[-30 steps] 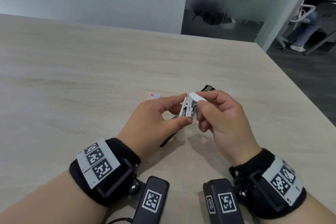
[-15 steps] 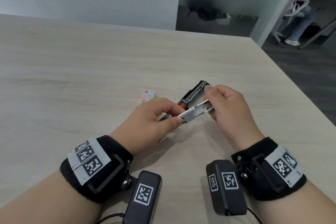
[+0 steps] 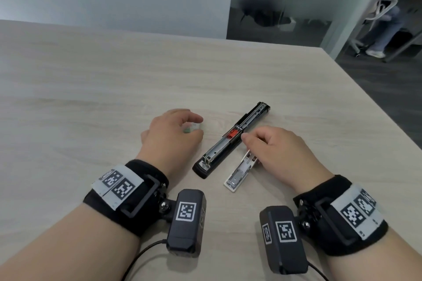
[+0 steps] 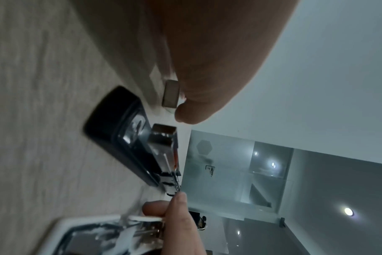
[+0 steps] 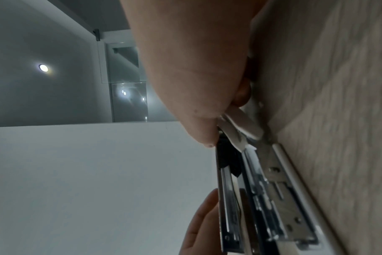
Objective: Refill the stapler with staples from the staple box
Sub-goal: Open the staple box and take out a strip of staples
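Note:
The stapler [image 3: 218, 147] lies swung open flat on the table, its black base and metal magazine pointing up-right, with a red pusher [image 3: 231, 134] midway along. Its white top cover [image 3: 238, 172] rests on the table beside it. My right hand [image 3: 252, 141] pinches that cover near the hinge [image 5: 242, 126], with fingertips by the red pusher. My left hand [image 3: 200, 128] is left of the stapler, thumb and index finger curled around the small staple box [image 3: 193, 129] on the table. The box [image 4: 170, 94] shows just under the hand, next to the stapler's front end [image 4: 129, 138].
The pale wood table [image 3: 102, 75] stretches far to the left and back; its right edge [image 3: 342, 109] runs diagonally. Beyond a glass partition a person's legs [image 3: 383, 27] and a chair are visible. Black wrist cameras [image 3: 186, 219] hang below both wrists.
Both hands held the stapler up and swung its cover open. It now lies flat and open on the table. My left hand has let go and moved left onto the staple box.

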`<state>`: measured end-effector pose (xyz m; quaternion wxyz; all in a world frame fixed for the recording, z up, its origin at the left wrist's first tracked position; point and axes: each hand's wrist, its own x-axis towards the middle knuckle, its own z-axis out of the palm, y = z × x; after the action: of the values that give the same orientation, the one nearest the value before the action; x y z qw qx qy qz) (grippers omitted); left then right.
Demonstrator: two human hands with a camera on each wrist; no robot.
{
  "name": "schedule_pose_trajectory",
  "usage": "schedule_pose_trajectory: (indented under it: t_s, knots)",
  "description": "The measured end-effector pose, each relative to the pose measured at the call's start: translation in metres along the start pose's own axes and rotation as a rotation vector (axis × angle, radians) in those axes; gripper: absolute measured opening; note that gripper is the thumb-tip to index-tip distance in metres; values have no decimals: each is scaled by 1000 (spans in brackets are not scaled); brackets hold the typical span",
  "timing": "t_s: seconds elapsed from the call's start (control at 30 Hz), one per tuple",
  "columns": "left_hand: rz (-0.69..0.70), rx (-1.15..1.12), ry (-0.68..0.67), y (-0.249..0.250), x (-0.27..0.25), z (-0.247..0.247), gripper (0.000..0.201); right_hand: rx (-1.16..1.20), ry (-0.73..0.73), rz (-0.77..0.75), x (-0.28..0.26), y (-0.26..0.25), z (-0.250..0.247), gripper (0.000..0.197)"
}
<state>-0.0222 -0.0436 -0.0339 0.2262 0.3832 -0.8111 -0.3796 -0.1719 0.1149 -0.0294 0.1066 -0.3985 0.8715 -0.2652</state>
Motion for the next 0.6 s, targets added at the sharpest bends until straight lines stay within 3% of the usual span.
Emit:
schedule_pose_trajectory:
  t_s: [0.17, 0.3, 0.47, 0.53, 0.6]
  knots:
    - [19, 78, -18, -1, 4, 0, 13, 40, 152, 29, 0, 2, -4, 47]
    - [24, 44, 2, -4, 7, -2, 34, 208, 281, -5, 0, 2, -6, 37]
    - [18, -419, 64, -1, 6, -12, 31, 448, 312, -125, -8, -7, -8, 21]
    - [85, -500, 34, 5, 1, -14, 32, 507, 294, -194, -13, -13, -8, 10]
    - [157, -529, -26, 11, -6, -13, 31, 495, 245, -227, -15, -16, -6, 17]
